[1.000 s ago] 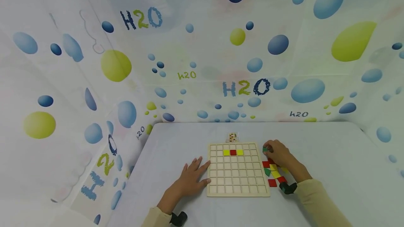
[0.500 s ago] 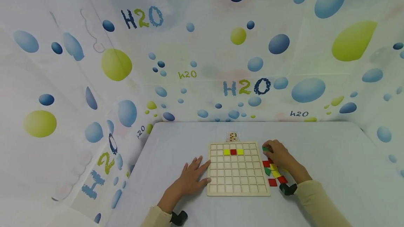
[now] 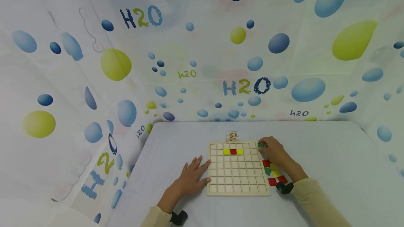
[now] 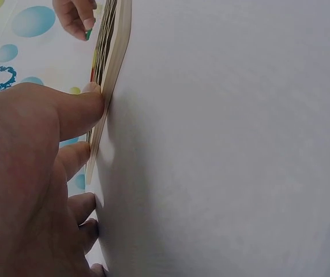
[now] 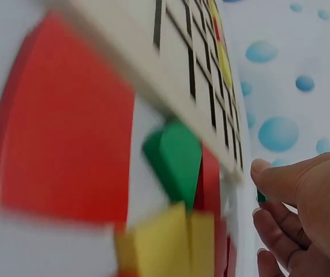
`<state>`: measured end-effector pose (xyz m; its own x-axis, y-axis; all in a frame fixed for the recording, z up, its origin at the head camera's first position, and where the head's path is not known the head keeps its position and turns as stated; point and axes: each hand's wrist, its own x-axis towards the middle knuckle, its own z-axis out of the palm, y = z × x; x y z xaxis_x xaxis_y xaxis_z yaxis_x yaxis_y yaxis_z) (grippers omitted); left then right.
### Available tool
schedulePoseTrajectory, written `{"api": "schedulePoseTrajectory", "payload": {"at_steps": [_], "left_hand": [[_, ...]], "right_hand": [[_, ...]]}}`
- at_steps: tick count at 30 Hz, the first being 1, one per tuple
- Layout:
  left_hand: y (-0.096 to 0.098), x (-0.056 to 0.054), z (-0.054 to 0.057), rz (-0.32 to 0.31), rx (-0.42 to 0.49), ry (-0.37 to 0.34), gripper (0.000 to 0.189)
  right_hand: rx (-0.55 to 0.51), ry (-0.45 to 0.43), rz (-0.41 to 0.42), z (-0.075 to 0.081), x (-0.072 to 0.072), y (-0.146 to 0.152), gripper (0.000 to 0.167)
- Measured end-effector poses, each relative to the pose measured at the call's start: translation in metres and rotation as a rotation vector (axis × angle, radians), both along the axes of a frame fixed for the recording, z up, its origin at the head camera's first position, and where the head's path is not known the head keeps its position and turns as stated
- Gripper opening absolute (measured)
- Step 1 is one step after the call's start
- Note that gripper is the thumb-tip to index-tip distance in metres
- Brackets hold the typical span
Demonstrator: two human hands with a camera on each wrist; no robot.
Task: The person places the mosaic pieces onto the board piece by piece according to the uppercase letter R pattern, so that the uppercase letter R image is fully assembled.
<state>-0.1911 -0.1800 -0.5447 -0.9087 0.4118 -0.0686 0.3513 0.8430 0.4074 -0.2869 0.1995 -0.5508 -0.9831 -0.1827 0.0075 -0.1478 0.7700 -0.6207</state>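
Note:
A wooden grid board (image 3: 235, 176) lies on the white-covered table. Along one upper row of it sit a yellow tile (image 3: 226, 152), a red tile (image 3: 233, 151) and another yellow tile (image 3: 240, 151). My left hand (image 3: 190, 178) rests at the board's left side, fingers spread, with thumb and a fingertip against the edge. Beyond the board's upper right corner, my right hand (image 3: 274, 151) pinches a small green piece (image 3: 260, 145) between thumb and fingers. The right wrist view shows this green piece (image 5: 261, 197) mostly covered by the fingertips.
Right of the board lies a loose group of red (image 3: 272, 182), yellow (image 3: 275, 173) and green (image 3: 267, 171) pieces, near my right forearm. A small printed pattern card (image 3: 232, 136) lies behind the board. A patterned curtain (image 3: 208, 45) hangs at the table's back.
My right hand has moved a little left and away from me, carrying the green piece from beside the group to the board's upper right corner. My left hand has stayed in place.

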Motion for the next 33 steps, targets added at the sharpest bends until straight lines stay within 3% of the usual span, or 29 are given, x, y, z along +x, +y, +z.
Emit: {"api": "schedulePoseTrajectory", "payload": {"at_steps": [11,19,33], "left_hand": [[0.0,0.001,0.0,0.003,0.001,-0.001,0.068],[0.0,0.001,0.001,-0.002,0.01,-0.007,0.068],[0.001,0.002,0.002,0.002,0.019,-0.015,0.068]], "right_hand": [[0.07,0.13,0.148,0.004,0.011,-0.037,0.023],[0.104,0.122,0.169,0.007,0.013,-0.046,0.023],[0.095,0.13,0.187,0.008,0.012,-0.046,0.008]]}}
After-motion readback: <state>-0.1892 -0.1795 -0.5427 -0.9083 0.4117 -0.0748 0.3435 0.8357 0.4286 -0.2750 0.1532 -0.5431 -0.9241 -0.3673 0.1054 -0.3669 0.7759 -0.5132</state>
